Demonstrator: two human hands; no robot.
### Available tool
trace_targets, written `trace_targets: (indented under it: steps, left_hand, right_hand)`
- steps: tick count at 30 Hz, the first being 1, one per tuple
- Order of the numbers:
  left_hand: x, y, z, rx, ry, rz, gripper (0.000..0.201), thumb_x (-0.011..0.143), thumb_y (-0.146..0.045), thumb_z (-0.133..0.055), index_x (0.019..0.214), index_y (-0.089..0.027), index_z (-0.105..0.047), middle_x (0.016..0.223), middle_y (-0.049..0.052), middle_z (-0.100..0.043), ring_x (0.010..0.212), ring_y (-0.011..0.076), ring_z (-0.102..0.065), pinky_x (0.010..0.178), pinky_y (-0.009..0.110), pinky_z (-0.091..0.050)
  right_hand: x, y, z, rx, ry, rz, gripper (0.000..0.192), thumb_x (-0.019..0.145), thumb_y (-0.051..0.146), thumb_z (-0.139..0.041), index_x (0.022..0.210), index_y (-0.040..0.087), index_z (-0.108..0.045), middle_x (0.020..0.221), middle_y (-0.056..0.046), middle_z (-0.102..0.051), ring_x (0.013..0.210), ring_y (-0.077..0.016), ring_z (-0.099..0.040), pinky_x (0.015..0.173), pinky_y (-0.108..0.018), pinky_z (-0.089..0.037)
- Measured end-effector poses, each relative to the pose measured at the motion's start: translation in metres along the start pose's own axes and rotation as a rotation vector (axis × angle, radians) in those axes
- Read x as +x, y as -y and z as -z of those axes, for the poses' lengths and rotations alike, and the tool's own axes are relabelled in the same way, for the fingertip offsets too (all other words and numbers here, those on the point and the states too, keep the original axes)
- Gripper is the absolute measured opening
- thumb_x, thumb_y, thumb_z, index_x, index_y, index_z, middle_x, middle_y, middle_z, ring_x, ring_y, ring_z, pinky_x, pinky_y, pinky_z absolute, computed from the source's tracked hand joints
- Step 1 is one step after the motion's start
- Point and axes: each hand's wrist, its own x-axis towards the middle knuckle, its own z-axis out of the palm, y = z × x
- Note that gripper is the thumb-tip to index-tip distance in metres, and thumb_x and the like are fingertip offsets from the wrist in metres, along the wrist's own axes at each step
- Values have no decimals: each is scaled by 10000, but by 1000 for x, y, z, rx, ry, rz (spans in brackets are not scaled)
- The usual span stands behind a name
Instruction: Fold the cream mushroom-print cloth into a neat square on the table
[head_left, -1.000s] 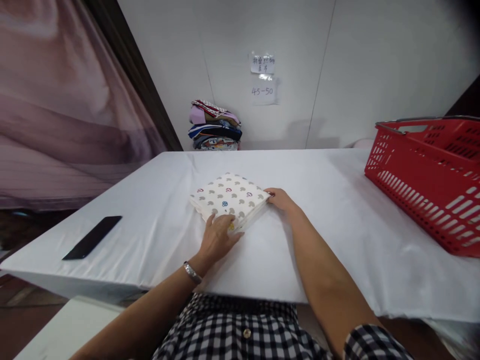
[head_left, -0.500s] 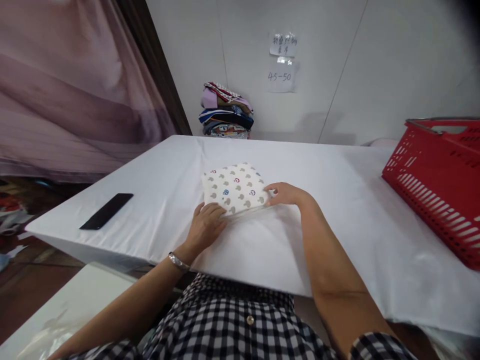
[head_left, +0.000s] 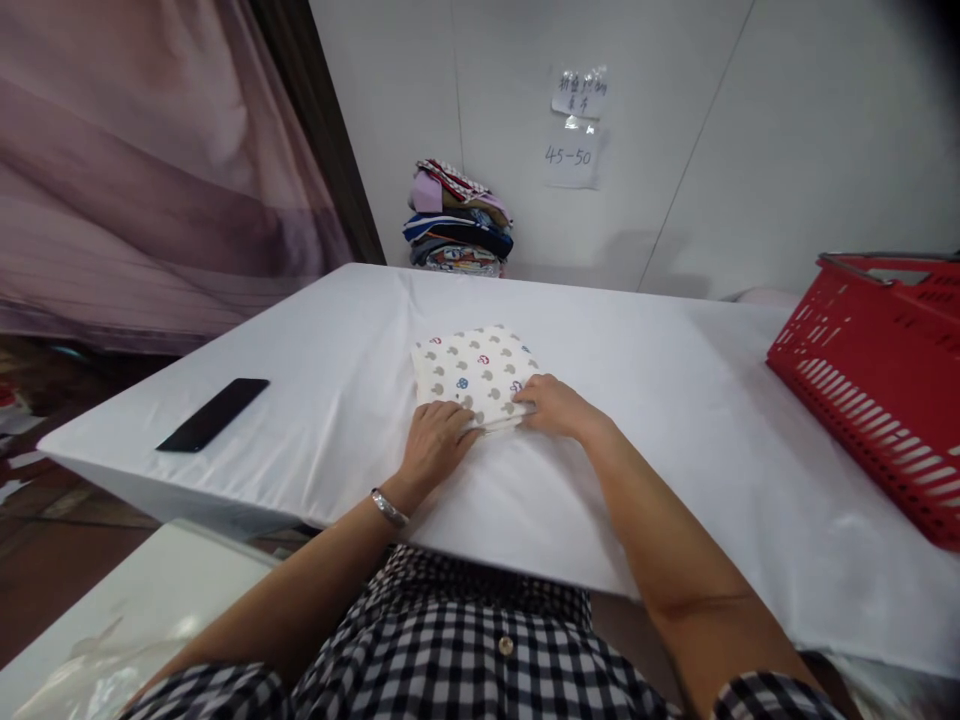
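- The folded cloth is laid on the desk.
- Its right corner is pinched by the right hand.
- Near edge is touched by the left hand; pinching cannot be told.

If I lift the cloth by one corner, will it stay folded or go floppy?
The cloth would probably flop open: its layers show along the near edge, with nothing visible tying them. It's likely light, looking like thin fabric in a low, flat bundle.
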Motion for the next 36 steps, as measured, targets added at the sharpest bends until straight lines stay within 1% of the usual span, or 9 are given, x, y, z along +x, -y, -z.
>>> trace_targets:
  steps: [5, 13, 17, 21, 23, 27, 31, 33, 36]
  left_hand:
    - [1, 0, 0, -13, -11, -9, 215, 894, -359, -501, 963, -204, -633, 928, 66, -641, 889, 229, -548, 810, 393, -398]
    - [2, 0, 0, -14, 0, 4, 243, 912, -371, -464, 970, -202, -627, 917, 65, -645, 866, 226, -557, 797, 393, -409]
    - [-1, -5, 1, -69, -19, 3, 232, 894, -321, -495, 1072, -215, -600, 1040, 76, -639, 983, 236, -552, 868, 406, -404]
    - [-2, -9, 0, -105, -29, -48, 272, 868, -281, -532, 1130, -214, -564, 1169, 83, -600, 1094, 244, -517, 928, 412, -386]
    - [-1, -10, -2, -109, -26, -65, 270, 859, -306, -552, 1108, -203, -561, 1157, 85, -604, 1082, 247, -523, 920, 414, -391]
    - [4, -9, -5, -100, 1, -32, 183, 876, -323, -532, 1003, -198, -573, 1004, 67, -641, 952, 234, -564, 846, 395, -415]
    - [11, -8, -3, -75, 36, -10, 118, 891, -250, -490, 944, -199, -581, 925, 56, -641, 858, 218, -568, 745, 362, -431]
    - [12, -9, 0, -72, 14, -1, 129, 890, -223, -477, 958, -201, -584, 945, 61, -641, 875, 221, -565, 743, 361, -435]
    - [10, -11, 1, -83, -49, -30, 165, 891, -197, -460, 998, -203, -586, 1071, 77, -622, 1001, 229, -544, 835, 381, -427]
  right_hand:
    - [1, 3, -1, -63, -30, 28, 304, 737, 251, -662, 1041, 238, -671, 1055, -73, -594, 1013, -231, -503, 845, -301, -376]
    - [2, 5, -5, -68, -53, 99, 299, 729, 259, -666, 1027, 225, -664, 1024, -66, -602, 987, -222, -510, 831, -298, -365]
    - [5, 2, -8, -58, -81, 164, 290, 734, 205, -648, 1023, 214, -662, 1037, -63, -609, 979, -208, -518, 836, -286, -364]
    - [7, 3, -9, -13, -101, 190, 292, 730, 163, -640, 1021, 195, -648, 1052, -62, -614, 987, -198, -519, 854, -281, -366]
    - [5, 6, -7, 22, -110, 174, 272, 724, 143, -632, 993, 187, -641, 1026, -57, -619, 962, -189, -522, 836, -274, -374]
    - [1, 9, -3, 80, -137, 141, 206, 707, 103, -607, 895, 183, -633, 955, -39, -619, 922, -174, -515, 792, -255, -386]
    - [2, 4, -6, 27, -142, 150, 259, 724, 85, -599, 954, 194, -650, 1007, -46, -614, 955, -182, -508, 828, -266, -378]
    - [3, 1, -9, -10, -133, 166, 245, 754, 100, -592, 968, 195, -663, 992, -53, -618, 945, -186, -513, 830, -273, -376]
    - [5, -1, -10, 1, -148, 186, 206, 796, 105, -553, 932, 189, -682, 940, -51, -629, 930, -176, -523, 819, -263, -378]
